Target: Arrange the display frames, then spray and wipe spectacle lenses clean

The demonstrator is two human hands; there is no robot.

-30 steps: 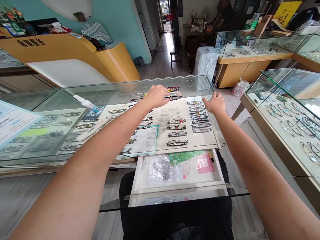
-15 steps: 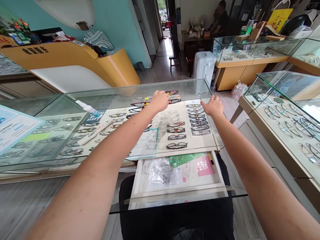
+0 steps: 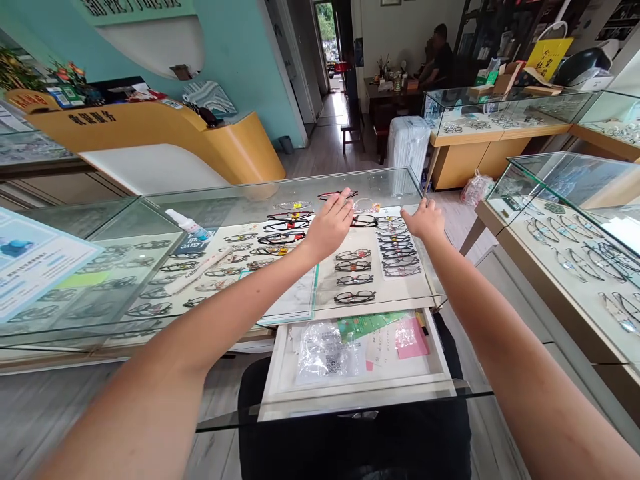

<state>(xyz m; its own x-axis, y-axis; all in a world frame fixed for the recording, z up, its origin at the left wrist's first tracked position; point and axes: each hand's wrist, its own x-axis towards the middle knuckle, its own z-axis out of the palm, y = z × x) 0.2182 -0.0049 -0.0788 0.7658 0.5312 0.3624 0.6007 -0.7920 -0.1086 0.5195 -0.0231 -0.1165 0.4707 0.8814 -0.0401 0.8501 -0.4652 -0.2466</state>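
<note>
My left hand (image 3: pixel 330 223) lies flat above the glass top of the display case, fingers stretched out together. Just right of its fingers is a dark-framed pair of glasses (image 3: pixel 364 221), with a clear pair (image 3: pixel 367 206) behind it. A red-framed pair (image 3: pixel 337 195) sits beyond the fingertips. Left of the hand, more glasses (image 3: pixel 283 238) form a column. My right hand (image 3: pixel 424 219) rests by the case's right edge, thumb apart from the fingers; I see nothing in it. Beside it, a white tray (image 3: pixel 384 270) carries a stacked row of glasses.
An open drawer (image 3: pixel 280 390) with plastic bags and papers is in front of my lap. A small white bottle (image 3: pixel 189 225) and a long white packet (image 3: pixel 197 272) lie at left. Another glass case (image 3: pixel 565 293) stands right. A person (image 3: pixel 442 57) sits at the back.
My left hand has shifted right and a little nearer. The dark and clear pairs beside it have moved right with it. My right hand stays at the edge; the view has tilted up slightly.
</note>
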